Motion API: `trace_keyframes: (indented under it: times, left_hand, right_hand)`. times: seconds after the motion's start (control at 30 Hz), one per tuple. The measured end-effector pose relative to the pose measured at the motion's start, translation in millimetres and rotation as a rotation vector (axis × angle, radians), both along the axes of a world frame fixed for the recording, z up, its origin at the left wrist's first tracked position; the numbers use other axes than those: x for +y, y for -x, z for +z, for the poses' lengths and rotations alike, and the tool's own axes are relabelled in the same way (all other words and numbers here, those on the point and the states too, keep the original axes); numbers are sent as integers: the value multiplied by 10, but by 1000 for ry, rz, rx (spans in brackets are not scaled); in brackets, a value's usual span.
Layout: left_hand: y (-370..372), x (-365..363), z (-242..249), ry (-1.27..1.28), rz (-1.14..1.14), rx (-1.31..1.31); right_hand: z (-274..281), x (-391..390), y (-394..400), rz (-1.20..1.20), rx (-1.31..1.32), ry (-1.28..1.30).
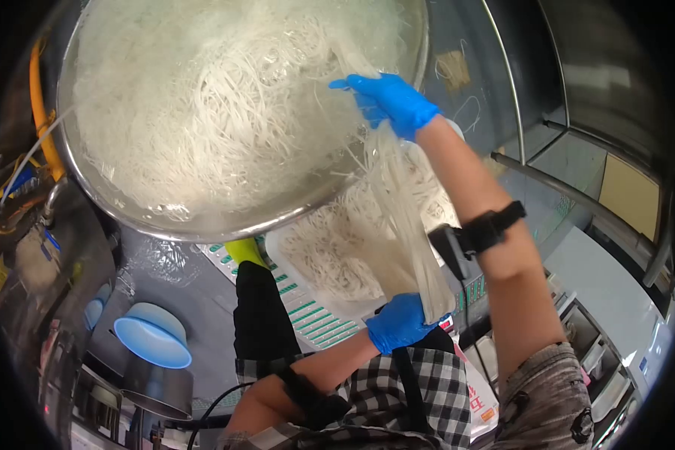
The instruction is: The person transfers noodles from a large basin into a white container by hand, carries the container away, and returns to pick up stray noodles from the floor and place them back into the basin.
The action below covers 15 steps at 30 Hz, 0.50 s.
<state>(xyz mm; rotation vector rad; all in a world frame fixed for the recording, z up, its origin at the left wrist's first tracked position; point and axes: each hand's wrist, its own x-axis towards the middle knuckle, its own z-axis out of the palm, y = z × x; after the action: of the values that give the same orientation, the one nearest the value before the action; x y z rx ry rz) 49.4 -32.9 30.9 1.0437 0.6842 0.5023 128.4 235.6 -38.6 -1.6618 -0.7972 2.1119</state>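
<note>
I watch the blue-gloved right hand [390, 105], over the wide steel pot's rim [240, 229], fingers partly curled around a long, pale noodle bundle [411, 229]. Its long axis runs from there down to the blue-gloved left hand [403, 324], closed on its lower end beside a noodle-filled white tray [341, 306].
</note>
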Motion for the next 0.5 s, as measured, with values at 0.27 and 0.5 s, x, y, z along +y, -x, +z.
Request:
trace_keyframes:
  times: [0.27,0.5]
  left_hand:
    - [-415,-560,-800,51,89,248]
    - [174,-606,-1224,68,208,596]
  right_hand:
    - [1028,-1101,-553,286,-169,-54]
    - [1142,-2335,-1203,419,-282,-239]
